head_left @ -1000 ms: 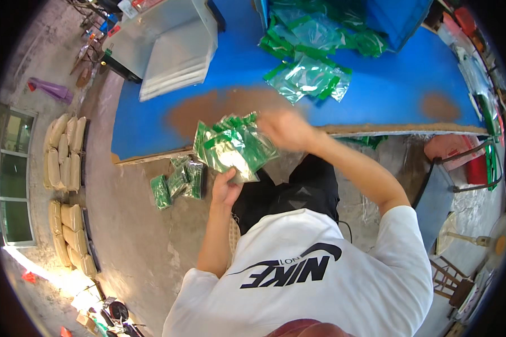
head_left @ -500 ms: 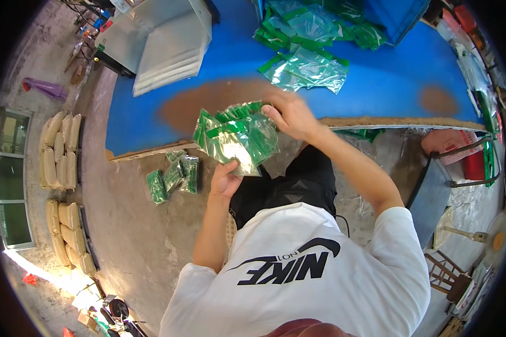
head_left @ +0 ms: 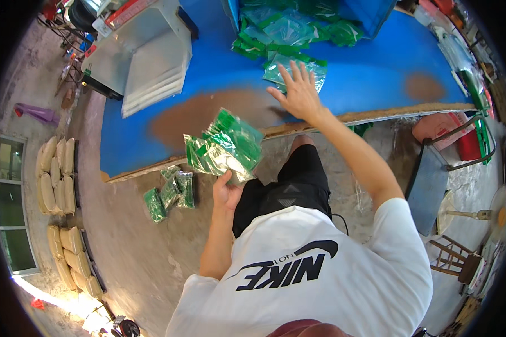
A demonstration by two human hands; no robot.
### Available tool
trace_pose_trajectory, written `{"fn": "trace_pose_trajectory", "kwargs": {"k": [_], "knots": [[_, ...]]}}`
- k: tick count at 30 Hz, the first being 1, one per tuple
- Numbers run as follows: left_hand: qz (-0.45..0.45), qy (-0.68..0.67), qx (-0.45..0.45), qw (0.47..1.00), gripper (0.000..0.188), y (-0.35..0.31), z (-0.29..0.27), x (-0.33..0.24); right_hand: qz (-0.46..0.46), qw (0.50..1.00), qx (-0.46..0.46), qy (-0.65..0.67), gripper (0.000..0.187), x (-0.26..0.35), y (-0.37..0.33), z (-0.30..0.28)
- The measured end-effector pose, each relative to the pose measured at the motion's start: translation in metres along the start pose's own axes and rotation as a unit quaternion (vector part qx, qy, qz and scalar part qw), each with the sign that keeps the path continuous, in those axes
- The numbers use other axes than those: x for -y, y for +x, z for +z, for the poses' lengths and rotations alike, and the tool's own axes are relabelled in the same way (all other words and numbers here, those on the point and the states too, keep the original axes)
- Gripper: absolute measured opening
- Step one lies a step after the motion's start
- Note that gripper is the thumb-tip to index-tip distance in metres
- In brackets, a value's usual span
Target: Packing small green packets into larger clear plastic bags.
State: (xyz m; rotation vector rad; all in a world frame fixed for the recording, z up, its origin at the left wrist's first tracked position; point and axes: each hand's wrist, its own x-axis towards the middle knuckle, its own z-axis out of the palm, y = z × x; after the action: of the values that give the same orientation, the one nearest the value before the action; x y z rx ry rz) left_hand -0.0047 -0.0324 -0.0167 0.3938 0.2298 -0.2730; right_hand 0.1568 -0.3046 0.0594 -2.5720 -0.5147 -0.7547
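Pinched in my left hand (head_left: 227,194) is a fanned stack of clear plastic bags with green bands (head_left: 229,145), held over the table's near edge. My right hand (head_left: 301,94) reaches across the tabletop with its fingers spread and nothing in them. Its fingertips overlap a few similar bags (head_left: 315,74) lying flat on the table; whether they touch cannot be made out. Just beyond, a larger heap of green-banded bags (head_left: 275,28) spills from a blue bin (head_left: 381,19).
The blue table (head_left: 126,140) has worn brown patches. At its left stands a clear-walled holder (head_left: 157,64) with stacked sheets. Bundled green bags (head_left: 177,191) lie on the floor, and beige sacks (head_left: 56,174) are stacked farther left. At right are a folding chair (head_left: 430,185) and a wooden stool (head_left: 455,258).
My right hand has left the held stack and moved out over the bags on the table, fingers opening. The left hand still grips its stack, now tilted and fanned differently. The view has shifted slightly.
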Motion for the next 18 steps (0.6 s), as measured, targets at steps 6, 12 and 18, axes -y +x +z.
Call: {"fn": "trace_pose_trajectory", "kwargs": {"k": [6, 12, 18], "knots": [[0.028, 0.028, -0.022, 0.999, 0.064, -0.004, -0.019, -0.002, -0.184, 0.97, 0.132, 0.086, 0.037, 0.023, -0.035, -0.014], [-0.018, 0.034, 0.004, 0.999, 0.054, 0.005, -0.007, -0.003, -0.009, 0.946, 0.221, 0.235, 0.041, 0.011, -0.015, -0.024], [-0.032, 0.024, 0.034, 0.999, 0.06, 0.01, -0.018, 0.001, -0.029, 0.991, 0.099, -0.086, 0.055, 0.019, -0.052, -0.016]]}}
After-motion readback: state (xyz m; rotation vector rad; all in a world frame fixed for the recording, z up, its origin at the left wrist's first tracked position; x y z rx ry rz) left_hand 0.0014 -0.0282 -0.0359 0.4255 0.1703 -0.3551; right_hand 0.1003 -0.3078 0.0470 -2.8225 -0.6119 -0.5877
